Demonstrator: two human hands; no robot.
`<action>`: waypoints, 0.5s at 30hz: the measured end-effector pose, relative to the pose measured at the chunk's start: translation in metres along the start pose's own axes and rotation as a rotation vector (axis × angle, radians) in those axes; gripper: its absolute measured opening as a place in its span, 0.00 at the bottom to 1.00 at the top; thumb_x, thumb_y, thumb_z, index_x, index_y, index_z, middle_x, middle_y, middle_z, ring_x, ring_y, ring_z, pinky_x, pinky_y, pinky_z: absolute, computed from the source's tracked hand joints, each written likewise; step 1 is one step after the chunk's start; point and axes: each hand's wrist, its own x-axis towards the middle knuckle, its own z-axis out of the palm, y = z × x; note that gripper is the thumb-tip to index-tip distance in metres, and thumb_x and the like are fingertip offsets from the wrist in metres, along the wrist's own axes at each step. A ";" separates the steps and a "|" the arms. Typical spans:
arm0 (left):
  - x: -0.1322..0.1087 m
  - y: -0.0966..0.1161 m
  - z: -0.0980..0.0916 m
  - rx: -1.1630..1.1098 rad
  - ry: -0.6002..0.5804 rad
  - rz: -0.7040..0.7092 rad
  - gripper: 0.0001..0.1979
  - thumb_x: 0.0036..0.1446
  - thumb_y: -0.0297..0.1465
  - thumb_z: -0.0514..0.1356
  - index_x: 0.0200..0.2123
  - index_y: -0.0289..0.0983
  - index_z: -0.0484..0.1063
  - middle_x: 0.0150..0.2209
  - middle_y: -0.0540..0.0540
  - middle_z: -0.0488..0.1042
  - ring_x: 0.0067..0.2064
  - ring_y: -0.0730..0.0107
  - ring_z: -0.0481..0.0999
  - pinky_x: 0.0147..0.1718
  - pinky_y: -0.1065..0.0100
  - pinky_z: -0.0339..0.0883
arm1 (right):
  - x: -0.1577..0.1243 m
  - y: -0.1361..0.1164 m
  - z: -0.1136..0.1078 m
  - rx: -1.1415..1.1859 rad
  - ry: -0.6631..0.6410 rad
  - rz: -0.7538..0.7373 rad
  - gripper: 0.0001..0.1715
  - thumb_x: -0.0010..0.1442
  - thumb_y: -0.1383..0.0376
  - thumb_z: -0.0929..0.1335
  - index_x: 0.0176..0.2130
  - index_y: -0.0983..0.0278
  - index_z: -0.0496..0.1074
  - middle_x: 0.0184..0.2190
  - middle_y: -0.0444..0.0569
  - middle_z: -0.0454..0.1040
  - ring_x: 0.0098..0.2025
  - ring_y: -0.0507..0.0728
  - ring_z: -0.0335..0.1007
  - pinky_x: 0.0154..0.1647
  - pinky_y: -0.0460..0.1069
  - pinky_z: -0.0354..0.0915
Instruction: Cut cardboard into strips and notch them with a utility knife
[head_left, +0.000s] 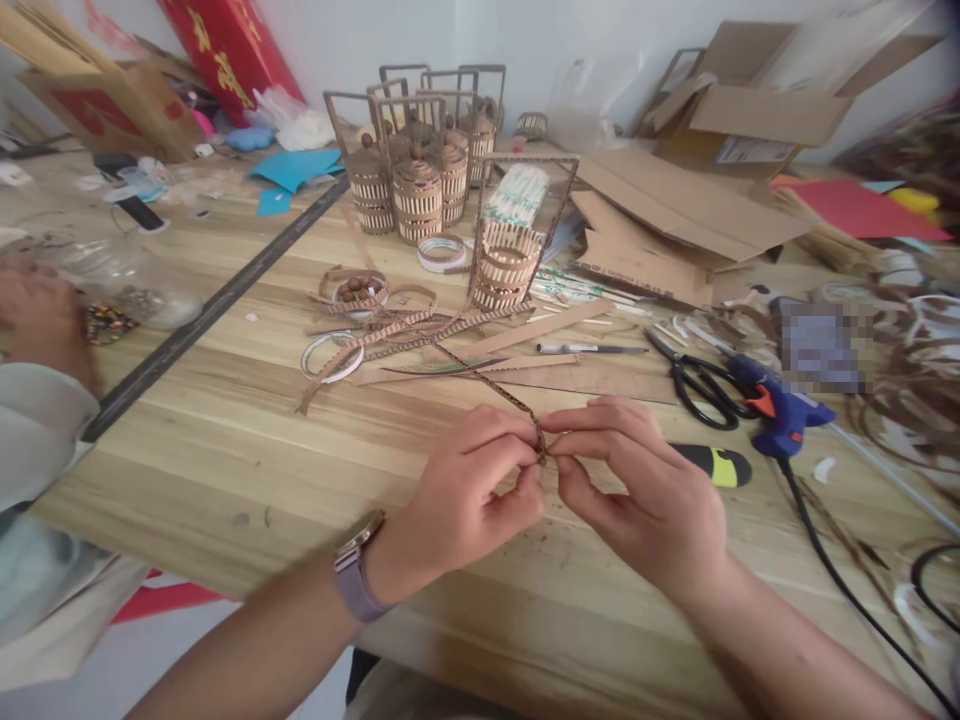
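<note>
A thin brown strip of corrugated cardboard [491, 380] runs from the pile at the table's middle down to my fingertips. My left hand [480, 490], with a watch on its wrist, pinches its near end. My right hand [637, 490] pinches the same end from the other side, fingertips almost touching the left ones. The very tip is hidden between the fingers. Beyond them stands a small round lantern-like basket [508, 265] of pale sticks and brown bands, with a tall square handle. Brown strips [405, 335] lie curled beside a bowl of brown balls [360, 290].
Several finished baskets [418, 195] stand at the back. Scissors [701, 385], a blue glue gun [784, 410] with its cord, and a yellow-black tool handle [720, 465] lie right. A pen [592, 349] lies ahead. At left, a co-worker's hand [41, 320] is near a jar [150, 285].
</note>
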 end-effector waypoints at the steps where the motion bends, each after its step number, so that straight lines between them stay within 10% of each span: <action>1: 0.000 0.000 0.000 -0.013 0.001 -0.001 0.07 0.60 0.21 0.56 0.32 0.38 0.68 0.36 0.44 0.75 0.41 0.67 0.74 0.42 0.66 0.70 | 0.000 0.000 -0.001 0.032 -0.011 0.037 0.09 0.61 0.73 0.67 0.37 0.58 0.69 0.37 0.47 0.80 0.38 0.55 0.77 0.46 0.56 0.71; 5: 0.001 0.000 -0.003 -0.039 -0.003 0.008 0.07 0.60 0.22 0.55 0.31 0.39 0.67 0.37 0.45 0.74 0.40 0.67 0.73 0.41 0.65 0.70 | 0.002 -0.001 -0.005 0.122 -0.046 0.143 0.08 0.61 0.72 0.66 0.36 0.58 0.70 0.36 0.46 0.79 0.38 0.54 0.77 0.36 0.49 0.73; 15: 0.006 -0.001 -0.007 0.050 -0.072 0.034 0.06 0.66 0.28 0.56 0.34 0.38 0.68 0.37 0.45 0.72 0.41 0.64 0.70 0.43 0.62 0.66 | 0.009 0.001 -0.013 0.066 -0.035 -0.124 0.11 0.59 0.75 0.68 0.40 0.61 0.70 0.39 0.50 0.79 0.41 0.57 0.77 0.40 0.54 0.73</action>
